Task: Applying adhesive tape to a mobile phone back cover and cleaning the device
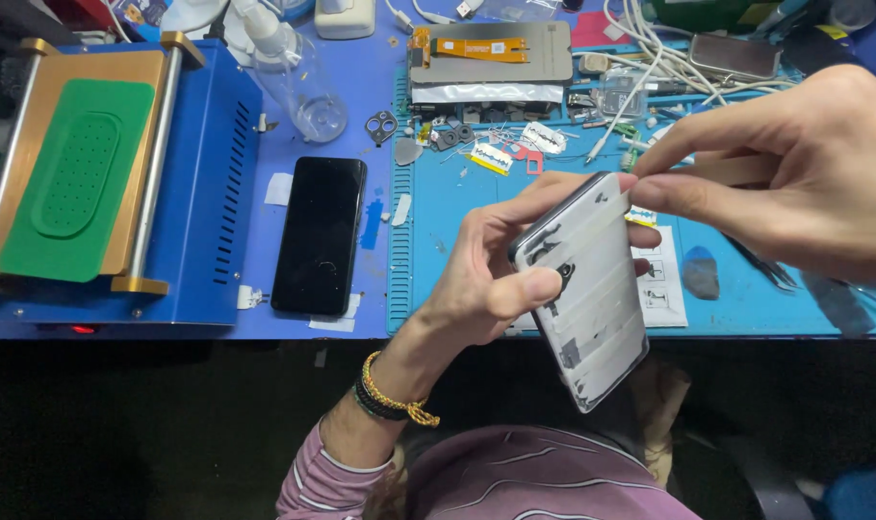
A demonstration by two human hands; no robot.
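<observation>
My left hand (486,270) grips an opened phone body (597,303), held tilted over the table's front edge, with pale strips of tape laid across its silvery inner side. My right hand (794,173) pinches a strip of clear tape (722,171) that runs from its fingertips down to the phone's upper corner. Thumb and forefinger of the left hand clamp the phone's edges.
A blue work mat (457,193) carries small parts, tweezers (760,262) and a paper sheet. A black phone screen (320,234) lies left of it. A blue heating machine with a green pad (72,178) stands at left. A display panel (491,58), a clear bottle (298,82) and cables sit behind.
</observation>
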